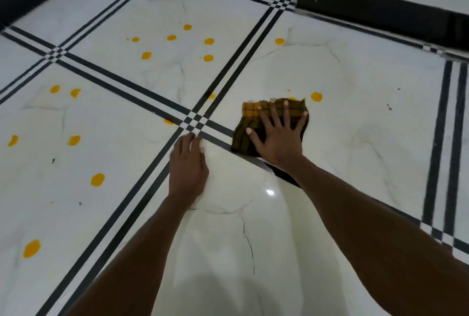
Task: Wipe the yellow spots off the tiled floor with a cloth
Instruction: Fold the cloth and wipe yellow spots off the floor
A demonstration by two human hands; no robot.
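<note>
- The tiled floor [355,138] is glossy white marble-look tile crossed by bands of thin black lines
- On the left tile lie scattered yellow spots [97,179], with more on the far middle tile and a few near the line crossing
- The left hand [187,171] lies flat on the bare tile just below the crossing of the black lines, fingers straight and close together, holding nothing
- Just to its right, the right hand [278,135] presses down on a cloth [243,135], fingers spread wide across it
- The cloth is checked in dark brown and yellow, bunched flat on the floor, its near edge over a black line
- One spot [316,96] sits just beyond the cloth's far right corner, apart from it; another shows partly at the cloth's far edge
- A black skirting board [380,13] runs along the white wall at the far right
</note>
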